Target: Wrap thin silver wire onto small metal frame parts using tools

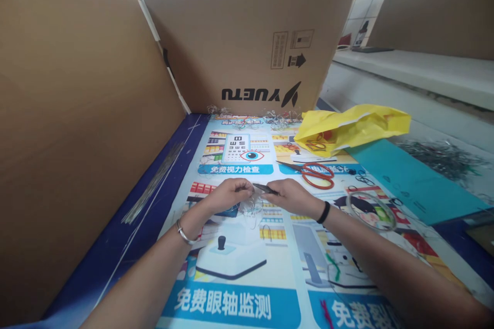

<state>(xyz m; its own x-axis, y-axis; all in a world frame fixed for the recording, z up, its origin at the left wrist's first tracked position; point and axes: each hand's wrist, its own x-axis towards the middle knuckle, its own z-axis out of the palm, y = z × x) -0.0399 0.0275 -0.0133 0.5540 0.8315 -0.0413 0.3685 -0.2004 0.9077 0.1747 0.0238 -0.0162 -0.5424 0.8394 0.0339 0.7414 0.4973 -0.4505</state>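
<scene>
Near the middle of the view, my left hand (231,194) is closed on a small tangle of thin silvery wire (251,208), which hangs below the fingers over the printed sheet (231,231). Just to its right, my right hand (290,196) is wrapped round small dark pliers (264,188), whose tips point left and reach the wire by the left fingers. Whether the jaws touch the wire is too small to tell. Red-handled scissors (318,175) lie beyond the right hand.
A yellow bag (355,126) lies at the back right, beside a teal sheet (417,180) and a dark wire pile (447,159). A clear ring (370,211) sits near my right forearm. Straight wires (154,182) lie left. Cardboard walls (247,36) stand behind and left.
</scene>
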